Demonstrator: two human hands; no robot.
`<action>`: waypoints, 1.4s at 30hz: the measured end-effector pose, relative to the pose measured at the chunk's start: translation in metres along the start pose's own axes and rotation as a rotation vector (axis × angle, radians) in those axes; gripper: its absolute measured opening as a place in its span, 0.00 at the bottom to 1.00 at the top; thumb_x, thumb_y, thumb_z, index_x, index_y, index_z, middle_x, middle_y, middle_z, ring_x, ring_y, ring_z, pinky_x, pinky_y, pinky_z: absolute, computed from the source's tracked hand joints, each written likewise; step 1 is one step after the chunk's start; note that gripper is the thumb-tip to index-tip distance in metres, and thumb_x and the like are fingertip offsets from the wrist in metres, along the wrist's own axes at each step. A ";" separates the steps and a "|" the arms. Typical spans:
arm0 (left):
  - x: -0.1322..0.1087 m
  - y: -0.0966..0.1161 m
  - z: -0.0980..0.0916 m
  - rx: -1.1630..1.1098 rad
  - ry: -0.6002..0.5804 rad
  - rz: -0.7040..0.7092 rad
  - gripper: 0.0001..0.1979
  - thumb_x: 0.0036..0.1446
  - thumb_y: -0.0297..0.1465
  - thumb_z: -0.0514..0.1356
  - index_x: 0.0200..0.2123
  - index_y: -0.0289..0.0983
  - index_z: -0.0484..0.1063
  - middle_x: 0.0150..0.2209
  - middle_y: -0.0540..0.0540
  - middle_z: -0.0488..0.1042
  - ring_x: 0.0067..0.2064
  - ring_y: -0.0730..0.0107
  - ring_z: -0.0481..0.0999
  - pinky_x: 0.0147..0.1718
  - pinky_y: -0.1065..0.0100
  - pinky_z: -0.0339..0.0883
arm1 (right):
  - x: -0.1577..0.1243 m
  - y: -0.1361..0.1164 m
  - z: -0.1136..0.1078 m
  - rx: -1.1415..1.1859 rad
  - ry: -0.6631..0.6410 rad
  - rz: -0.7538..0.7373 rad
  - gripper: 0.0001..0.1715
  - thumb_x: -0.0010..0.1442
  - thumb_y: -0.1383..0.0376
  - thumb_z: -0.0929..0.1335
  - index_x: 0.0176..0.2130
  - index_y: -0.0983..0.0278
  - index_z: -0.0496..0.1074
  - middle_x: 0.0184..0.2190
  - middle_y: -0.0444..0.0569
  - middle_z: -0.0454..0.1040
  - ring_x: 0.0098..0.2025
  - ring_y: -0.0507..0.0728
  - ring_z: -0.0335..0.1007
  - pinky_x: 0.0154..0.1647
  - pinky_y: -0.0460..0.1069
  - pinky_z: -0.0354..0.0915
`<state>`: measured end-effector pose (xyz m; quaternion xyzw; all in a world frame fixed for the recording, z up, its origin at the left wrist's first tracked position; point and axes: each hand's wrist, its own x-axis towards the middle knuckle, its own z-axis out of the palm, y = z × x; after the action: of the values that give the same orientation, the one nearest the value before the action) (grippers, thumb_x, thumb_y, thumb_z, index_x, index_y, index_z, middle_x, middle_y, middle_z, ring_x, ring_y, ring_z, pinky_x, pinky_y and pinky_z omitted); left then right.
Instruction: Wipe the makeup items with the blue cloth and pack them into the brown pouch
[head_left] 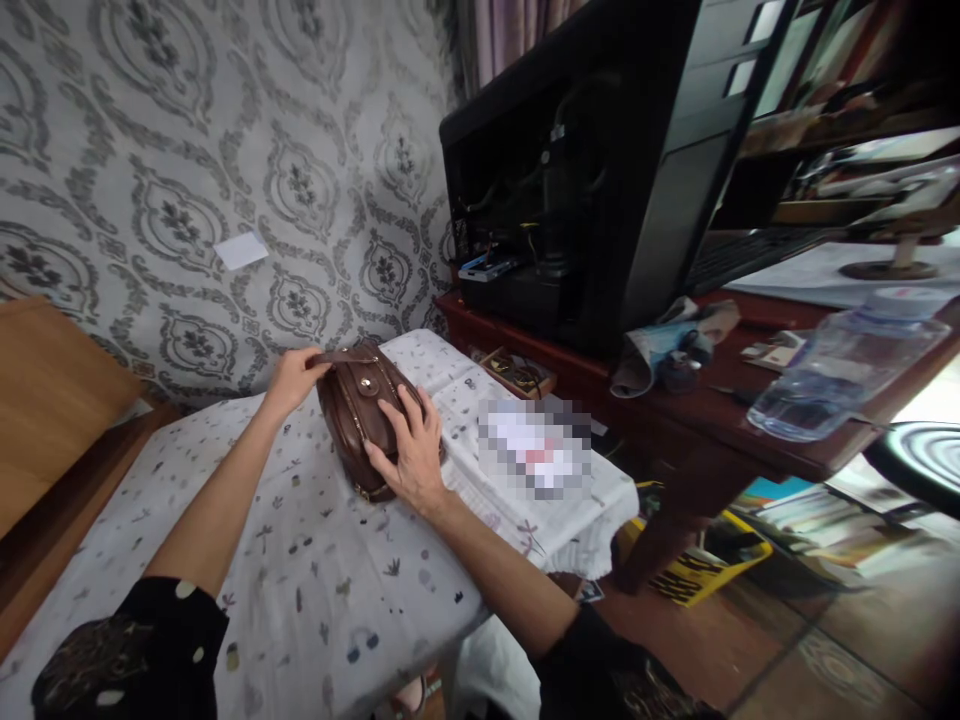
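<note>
A small brown leather handbag with a round metal clasp and zips lies on a patterned white cloth. At its far left end, my left hand has its fingers closed on the bag's strap. My right hand rests on the bag's near right side, its fingers spread over the leather. Part of the bag's right side is hidden under that hand.
Right of the bag lies a blurred-out item on the cloth. A black computer case stands on the dark red desk beyond. The desk also bears a clear water bottle and a crumpled cloth. A yellow basket sits below.
</note>
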<state>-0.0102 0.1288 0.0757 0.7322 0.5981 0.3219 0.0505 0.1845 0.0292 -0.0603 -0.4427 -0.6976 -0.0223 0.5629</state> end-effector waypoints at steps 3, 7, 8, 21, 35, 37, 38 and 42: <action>-0.003 0.005 0.000 0.045 0.039 0.002 0.10 0.47 0.38 0.56 0.24 0.38 0.70 0.22 0.50 0.71 0.29 0.66 0.69 0.30 0.69 0.59 | 0.000 0.002 0.000 -0.002 -0.014 -0.006 0.34 0.61 0.51 0.68 0.61 0.61 0.66 0.68 0.57 0.56 0.71 0.71 0.41 0.67 0.68 0.51; -0.012 0.015 -0.001 0.092 0.065 0.014 0.08 0.47 0.37 0.56 0.25 0.38 0.69 0.21 0.51 0.69 0.27 0.67 0.66 0.29 0.68 0.55 | 0.001 0.003 0.001 -0.002 -0.017 -0.003 0.33 0.62 0.51 0.68 0.61 0.62 0.66 0.68 0.57 0.56 0.71 0.70 0.40 0.68 0.68 0.51; -0.014 0.018 -0.001 0.099 0.066 0.015 0.09 0.47 0.38 0.56 0.25 0.39 0.69 0.21 0.51 0.68 0.27 0.67 0.65 0.29 0.68 0.55 | 0.001 0.003 0.001 0.001 -0.014 -0.003 0.32 0.62 0.51 0.67 0.61 0.62 0.66 0.68 0.57 0.55 0.71 0.70 0.40 0.68 0.68 0.51; -0.043 0.048 -0.013 0.119 -0.011 0.083 0.13 0.51 0.41 0.55 0.22 0.39 0.62 0.19 0.53 0.60 0.25 0.71 0.60 0.27 0.68 0.50 | 0.001 0.002 -0.001 0.007 -0.035 -0.001 0.31 0.66 0.55 0.64 0.64 0.62 0.63 0.70 0.55 0.54 0.72 0.69 0.38 0.69 0.68 0.49; -0.030 0.070 0.002 0.168 -0.007 0.179 0.17 0.55 0.39 0.56 0.43 0.37 0.76 0.34 0.47 0.77 0.33 0.63 0.71 0.36 0.65 0.62 | -0.004 0.002 0.004 0.081 0.070 0.017 0.36 0.64 0.51 0.65 0.63 0.69 0.58 0.69 0.66 0.51 0.72 0.68 0.44 0.68 0.68 0.53; -0.025 0.072 0.011 0.144 -0.029 0.177 0.17 0.55 0.39 0.57 0.43 0.37 0.77 0.38 0.45 0.79 0.37 0.60 0.74 0.40 0.64 0.64 | -0.004 0.003 0.005 0.070 0.069 0.006 0.34 0.64 0.51 0.65 0.61 0.67 0.60 0.69 0.65 0.51 0.72 0.69 0.45 0.68 0.69 0.54; -0.022 0.073 0.016 0.149 -0.032 0.169 0.16 0.55 0.39 0.57 0.41 0.37 0.77 0.38 0.44 0.79 0.39 0.58 0.75 0.41 0.63 0.65 | -0.004 0.003 0.005 0.068 0.071 -0.002 0.32 0.63 0.52 0.65 0.61 0.66 0.61 0.69 0.64 0.52 0.72 0.69 0.45 0.67 0.69 0.54; -0.014 0.071 0.027 0.161 0.000 0.094 0.12 0.54 0.37 0.59 0.36 0.37 0.78 0.36 0.43 0.81 0.40 0.56 0.77 0.41 0.61 0.66 | -0.003 0.004 0.003 0.086 0.080 -0.024 0.28 0.63 0.53 0.66 0.58 0.64 0.66 0.67 0.61 0.57 0.72 0.68 0.45 0.67 0.68 0.55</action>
<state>0.0630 0.1045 0.0809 0.7612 0.5869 0.2748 -0.0240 0.1849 0.0313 -0.0653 -0.4085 -0.6801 -0.0166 0.6086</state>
